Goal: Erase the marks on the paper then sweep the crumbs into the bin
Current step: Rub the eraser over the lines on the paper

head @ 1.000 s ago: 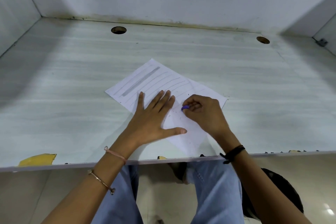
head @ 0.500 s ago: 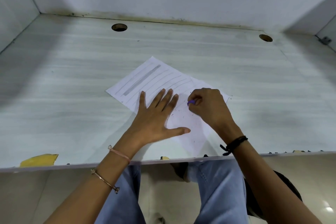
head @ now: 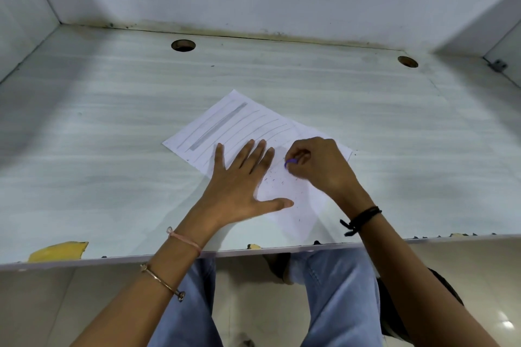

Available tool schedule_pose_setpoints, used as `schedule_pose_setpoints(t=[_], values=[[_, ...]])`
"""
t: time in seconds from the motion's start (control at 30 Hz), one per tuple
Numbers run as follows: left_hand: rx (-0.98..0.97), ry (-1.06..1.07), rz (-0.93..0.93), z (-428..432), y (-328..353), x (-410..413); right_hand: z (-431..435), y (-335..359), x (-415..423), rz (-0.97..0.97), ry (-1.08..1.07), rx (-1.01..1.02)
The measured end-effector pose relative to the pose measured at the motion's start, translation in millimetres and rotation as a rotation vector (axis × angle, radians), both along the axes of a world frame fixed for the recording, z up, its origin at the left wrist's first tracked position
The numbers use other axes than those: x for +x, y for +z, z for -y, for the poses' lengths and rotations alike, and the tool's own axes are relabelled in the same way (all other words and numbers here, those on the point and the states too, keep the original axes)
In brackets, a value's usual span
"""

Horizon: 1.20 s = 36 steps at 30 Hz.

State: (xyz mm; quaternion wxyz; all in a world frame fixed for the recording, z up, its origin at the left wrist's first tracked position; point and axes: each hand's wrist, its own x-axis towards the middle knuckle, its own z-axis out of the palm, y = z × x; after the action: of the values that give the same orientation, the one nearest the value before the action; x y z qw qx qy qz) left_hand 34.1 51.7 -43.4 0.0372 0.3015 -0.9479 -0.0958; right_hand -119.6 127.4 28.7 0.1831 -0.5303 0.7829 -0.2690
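The pale desk (head: 98, 177) has a round hole (head: 183, 45) rear left, a second hole (head: 407, 62) rear right, and a yellow patch (head: 57, 251) at its front edge.

Left hand (head: 239, 189) flat, fingers spread, right hand (head: 318, 166) curled, pinching eraser (head: 290, 162)

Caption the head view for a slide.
Left hand pins the paper flat; right hand holds a purple eraser to it amid dark crumbs.
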Motion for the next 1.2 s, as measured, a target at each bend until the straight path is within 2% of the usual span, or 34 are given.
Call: schedule_pose_setpoints(t=[0.03, 0.1, 0.17, 0.23, 0.3, 0.37, 0.43, 0.5, 0.57, 0.6, 0.67, 0.73, 0.9, 1.0, 1.1, 1.2], values=[[0.000, 0.000, 0.001, 0, 0, 0, 1, 0, 1, -0.031, -0.029, -0.011], [-0.004, -0.007, 0.001, 0, 1, 0, 1, -2, 10, -0.072, 0.079, 0.025], [0.002, -0.009, 0.004, 0, 1, 0, -4, -2, 13, 0.003, 0.164, 0.059], [0.007, -0.005, 0.011, 0, 2, 1, -2, -4, -3, 0.017, 0.018, 0.000], [0.011, -0.002, 0.012, -1, 3, 1, 1, -3, -8, -0.083, -0.087, -0.056], [0.012, -0.005, 0.012, -1, 2, 0, 0, -4, 4, -0.106, 0.044, -0.015], [0.005, -0.007, 0.015, 0, 2, 0, -7, -5, 12, -0.008, 0.171, 0.037], [0.019, -0.007, 0.008, -1, 3, 1, -2, -4, -4, 0.005, 0.081, 0.012], [0.022, -0.006, -0.001, -2, 4, 1, 4, -3, -14, -0.053, -0.057, -0.031], [0.020, -0.006, 0.004, -2, 5, 1, 4, -3, -11, -0.091, -0.053, -0.023], [0.012, -0.009, 0.020, -2, 4, 0, 2, -4, 5, -0.105, 0.099, 0.023], [0.010, -0.011, 0.023, -1, 4, 0, -3, -5, 8, -0.019, 0.193, 0.055], [0.022, 0.001, 0.013, -3, 6, 1, 4, -8, -30, 0.053, -0.117, -0.046], [-0.002, 0.037, 0.035, -8, 7, -1, -5, -15, -29, 0.126, -0.118, -0.080], [-0.128, 0.109, -0.013, -13, 15, -11, -12, -20, -30, 0.207, -0.147, -0.125], [-0.121, 0.101, -0.029, -13, 19, -30, -15, -22, -27, 0.117, -0.131, -0.110]])
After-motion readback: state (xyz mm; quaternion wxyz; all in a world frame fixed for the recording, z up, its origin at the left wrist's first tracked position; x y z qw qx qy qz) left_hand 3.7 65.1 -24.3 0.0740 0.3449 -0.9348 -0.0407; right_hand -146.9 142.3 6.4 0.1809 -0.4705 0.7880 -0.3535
